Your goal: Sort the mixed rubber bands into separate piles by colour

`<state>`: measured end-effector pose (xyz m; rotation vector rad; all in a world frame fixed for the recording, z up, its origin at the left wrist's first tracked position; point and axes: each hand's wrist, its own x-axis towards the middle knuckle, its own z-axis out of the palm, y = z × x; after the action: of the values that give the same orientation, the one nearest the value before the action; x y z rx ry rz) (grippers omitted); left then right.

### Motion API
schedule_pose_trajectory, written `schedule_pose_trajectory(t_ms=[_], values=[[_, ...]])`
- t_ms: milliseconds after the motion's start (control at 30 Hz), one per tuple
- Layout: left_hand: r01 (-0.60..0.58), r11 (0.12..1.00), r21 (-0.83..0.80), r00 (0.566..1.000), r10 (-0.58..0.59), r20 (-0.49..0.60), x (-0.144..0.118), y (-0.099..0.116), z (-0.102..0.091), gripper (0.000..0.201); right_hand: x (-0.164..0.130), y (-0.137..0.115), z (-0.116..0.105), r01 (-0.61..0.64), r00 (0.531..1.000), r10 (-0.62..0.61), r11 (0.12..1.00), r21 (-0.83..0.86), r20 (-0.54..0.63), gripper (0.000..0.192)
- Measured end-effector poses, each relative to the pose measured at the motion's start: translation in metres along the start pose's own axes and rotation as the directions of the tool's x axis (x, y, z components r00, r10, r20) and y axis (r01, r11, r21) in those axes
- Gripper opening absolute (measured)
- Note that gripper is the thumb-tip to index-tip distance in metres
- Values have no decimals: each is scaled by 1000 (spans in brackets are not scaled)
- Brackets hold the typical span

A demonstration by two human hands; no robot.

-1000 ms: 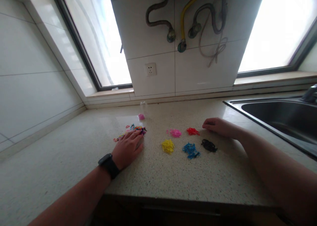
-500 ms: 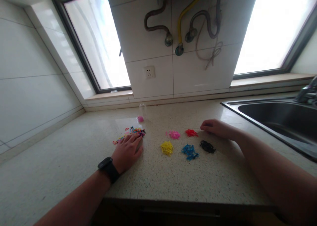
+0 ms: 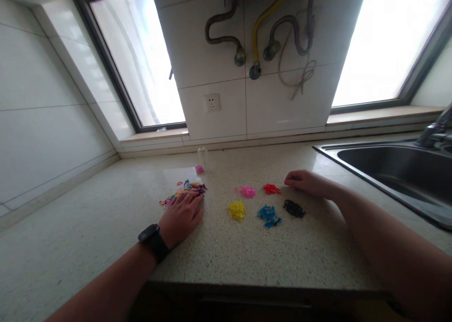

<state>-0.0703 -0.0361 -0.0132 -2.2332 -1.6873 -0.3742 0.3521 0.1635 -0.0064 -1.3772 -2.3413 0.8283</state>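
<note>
My left hand (image 3: 181,217), with a black watch on the wrist, lies flat on the speckled counter (image 3: 106,228), its fingertips on a mixed pile of small coloured bands (image 3: 183,189). My right hand (image 3: 306,181) rests on the counter with fingers curled, just right of a small red pile (image 3: 271,189). Sorted piles lie between the hands: pink (image 3: 246,191), yellow (image 3: 237,210), blue (image 3: 268,215) and black (image 3: 294,208).
A small clear container with something pink at its base (image 3: 201,161) stands behind the mixed pile. A steel sink (image 3: 399,171) with a tap is at the right. Tiled wall with a socket (image 3: 212,102), hoses (image 3: 254,30) and two windows lies behind.
The view has shifted slightly. Both hands stay in nearly the same places on the counter, and the piles have not moved.
</note>
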Motion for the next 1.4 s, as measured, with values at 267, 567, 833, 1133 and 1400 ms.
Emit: schedule_pose_trajectory(t_ms=[267,567,833,1133,1400], values=[[-9,999,-38,1000,9,1,1,3,-3,38,2,3,0,14,1000,-14,1000,-14,-2,48],[26,997,-69,1000,-26,-8,0,0,3,44,1,0,0,14,1000,-14,1000,-14,-6,49],[64,997,-39,998,-64,8,0,-1,5,44,1,2,1,0,1000,0,1000,4,2,46],[44,997,-58,999,-45,-18,-1,-3,7,43,-1,-1,0,21,1000,-21,1000,-20,-12,46],[34,999,-41,999,-34,-14,0,-1,4,43,0,0,0,16,1000,-17,1000,11,11,49]])
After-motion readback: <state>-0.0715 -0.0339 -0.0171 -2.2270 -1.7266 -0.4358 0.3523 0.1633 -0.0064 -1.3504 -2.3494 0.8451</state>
